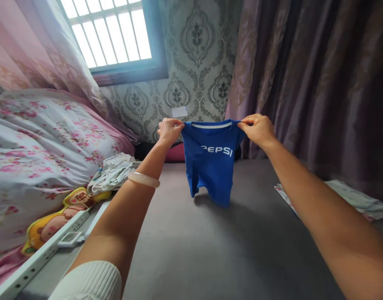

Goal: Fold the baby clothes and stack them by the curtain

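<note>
A small blue T-shirt (210,166) with white PEPSI lettering hangs upright between my hands, its front facing me. My left hand (170,130) pinches the shirt at the left shoulder, and my right hand (258,130) pinches it at the right shoulder. The neckline between them is stretched fairly straight, with a pale band showing inside the collar. Below, the hem hangs in loose folds near the grey surface (179,250); whether it touches is hard to tell. A pale bangle (144,179) circles my left forearm.
At left lie crumpled light clothes (114,173), a yellow cartoon cushion (50,225) and a white power strip (38,260) with a plug, beside floral bedding (54,141). Folded cloth (354,200) lies at right, partly behind my arm. Dark curtains (319,83) hang behind.
</note>
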Demonstrator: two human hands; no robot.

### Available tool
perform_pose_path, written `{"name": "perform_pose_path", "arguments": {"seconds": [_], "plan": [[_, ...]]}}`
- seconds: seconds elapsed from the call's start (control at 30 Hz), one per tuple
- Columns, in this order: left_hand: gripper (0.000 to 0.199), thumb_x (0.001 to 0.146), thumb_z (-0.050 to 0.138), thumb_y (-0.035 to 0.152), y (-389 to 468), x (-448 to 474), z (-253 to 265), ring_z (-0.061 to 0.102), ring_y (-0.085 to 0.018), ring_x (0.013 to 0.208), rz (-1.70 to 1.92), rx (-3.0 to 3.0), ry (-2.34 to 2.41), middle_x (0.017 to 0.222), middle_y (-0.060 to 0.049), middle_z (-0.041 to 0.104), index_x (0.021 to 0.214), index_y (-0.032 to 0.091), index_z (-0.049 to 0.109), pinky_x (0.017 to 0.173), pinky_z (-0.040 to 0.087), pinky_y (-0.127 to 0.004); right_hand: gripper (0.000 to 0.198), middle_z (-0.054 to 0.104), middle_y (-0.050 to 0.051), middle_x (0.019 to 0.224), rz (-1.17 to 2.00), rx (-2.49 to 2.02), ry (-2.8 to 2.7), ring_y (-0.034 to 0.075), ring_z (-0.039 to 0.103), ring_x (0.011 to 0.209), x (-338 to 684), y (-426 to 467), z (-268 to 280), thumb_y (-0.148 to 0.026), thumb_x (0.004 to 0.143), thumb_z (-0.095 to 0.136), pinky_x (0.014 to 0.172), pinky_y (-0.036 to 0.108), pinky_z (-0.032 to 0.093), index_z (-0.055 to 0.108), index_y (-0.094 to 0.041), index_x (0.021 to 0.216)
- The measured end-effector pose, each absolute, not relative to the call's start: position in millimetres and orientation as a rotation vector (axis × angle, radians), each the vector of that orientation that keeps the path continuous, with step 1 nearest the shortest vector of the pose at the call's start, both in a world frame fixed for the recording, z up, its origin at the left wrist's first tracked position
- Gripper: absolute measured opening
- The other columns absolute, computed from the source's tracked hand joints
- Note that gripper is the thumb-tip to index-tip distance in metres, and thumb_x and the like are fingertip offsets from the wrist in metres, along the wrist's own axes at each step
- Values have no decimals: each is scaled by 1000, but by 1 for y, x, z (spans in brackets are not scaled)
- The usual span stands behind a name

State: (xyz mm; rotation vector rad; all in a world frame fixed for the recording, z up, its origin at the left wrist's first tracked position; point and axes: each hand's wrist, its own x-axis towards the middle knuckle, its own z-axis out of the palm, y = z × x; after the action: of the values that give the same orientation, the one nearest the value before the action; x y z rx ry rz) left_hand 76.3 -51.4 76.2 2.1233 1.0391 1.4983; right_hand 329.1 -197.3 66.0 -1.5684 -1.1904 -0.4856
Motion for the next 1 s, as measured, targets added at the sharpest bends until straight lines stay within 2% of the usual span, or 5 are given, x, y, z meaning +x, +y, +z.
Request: {"name": "perform_pose_path", "arguments": {"seconds": [0.2,0.37,0.53,0.9,1.0], "plan": [[29,57,82,35,-67,36,90,64,-22,78,836,1915,521,75,-7,68,76,16,73,76,48,-37,24,71,3,97,167,-1231,-1501,23,66,94,340,-223,66,-52,68,74,81,39,55,73,-28,71],[24,50,84,31,-64,50,89,60,-18,64,994,1912,853,57,-1,61,63,17,69,64,46,-31,28,72,4,81,134,-1363,-1363,26,67,87,336,-216,75,-47,57,82,75,38,55,72,-23,66],[29,57,81,37,-67,53,86,62,-17,70,921,1776,498,71,-3,67,74,16,70,71,48,-31,27,72,3,102,387,-1169,-1421,24,66,94,326,-226,77,-50,62,79,78,37,56,74,-28,77],[25,67,75,41,-73,46,85,66,-23,77,1027,1820,437,74,-5,69,77,19,72,72,51,-39,39,73,1,85,512,-1132,-1392,22,68,80,329,-232,69,-58,58,80,75,37,55,73,-26,80],[22,57,82,33,-72,53,84,65,-23,76,1013,1855,652,67,-4,67,67,18,71,74,50,-38,37,72,1,75,332,-1264,-1340,22,67,79,332,-225,68,-58,55,82,77,39,54,71,-25,71]]}}
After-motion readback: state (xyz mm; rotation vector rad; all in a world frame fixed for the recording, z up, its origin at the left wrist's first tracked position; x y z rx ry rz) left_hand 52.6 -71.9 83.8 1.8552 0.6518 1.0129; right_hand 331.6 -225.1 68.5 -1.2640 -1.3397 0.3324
